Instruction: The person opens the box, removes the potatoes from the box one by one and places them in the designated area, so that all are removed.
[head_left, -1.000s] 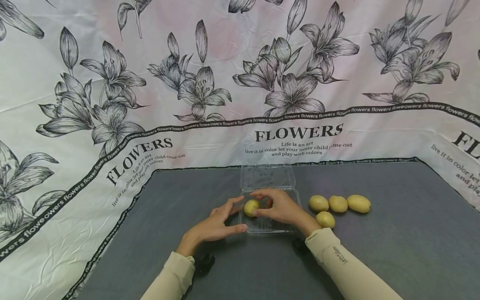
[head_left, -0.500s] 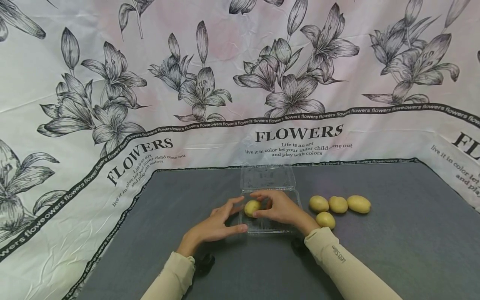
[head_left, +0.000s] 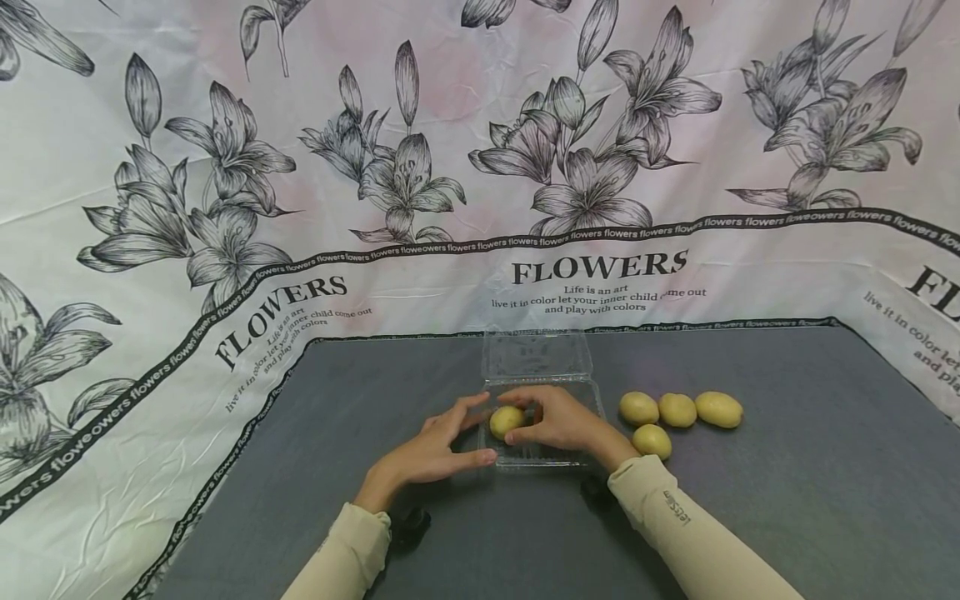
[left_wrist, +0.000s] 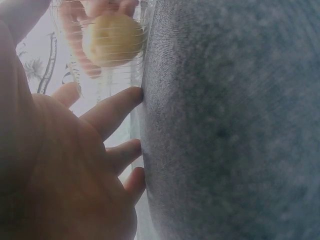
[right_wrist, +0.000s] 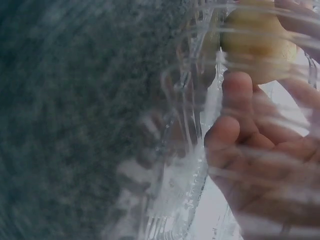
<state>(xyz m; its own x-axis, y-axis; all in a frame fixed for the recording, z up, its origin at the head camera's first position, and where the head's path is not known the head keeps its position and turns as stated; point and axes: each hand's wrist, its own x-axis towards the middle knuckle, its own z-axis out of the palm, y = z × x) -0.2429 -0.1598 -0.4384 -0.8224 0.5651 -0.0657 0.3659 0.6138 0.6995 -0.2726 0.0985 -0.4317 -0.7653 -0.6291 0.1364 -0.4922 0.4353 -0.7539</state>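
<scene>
A clear plastic clamshell box (head_left: 547, 457) lies with its lid (head_left: 536, 356) folded back. Inside its left part is a yellow lemon (head_left: 506, 423), which my right hand (head_left: 558, 421) holds between thumb and fingers. The left wrist view shows this lemon (left_wrist: 114, 40) through the ribbed wall, and the right wrist view shows the lemon (right_wrist: 257, 42) by the fingertips. Beside the box's left side, my left hand (head_left: 427, 450) has its fingers and thumb extended and holds nothing. Whether it touches the wall is hard to tell.
Right of the box, three lemons sit in a row, the middle lemon (head_left: 677, 410) among them, with another lemon (head_left: 651, 442) in front, near the right wrist. A dark grey tabletop (head_left: 780, 500) lies beneath. Behind it hangs a flower-printed cloth (head_left: 420, 292).
The held lemon and the right hand have shifted very slightly toward the front of the box. My left hand keeps its place.
</scene>
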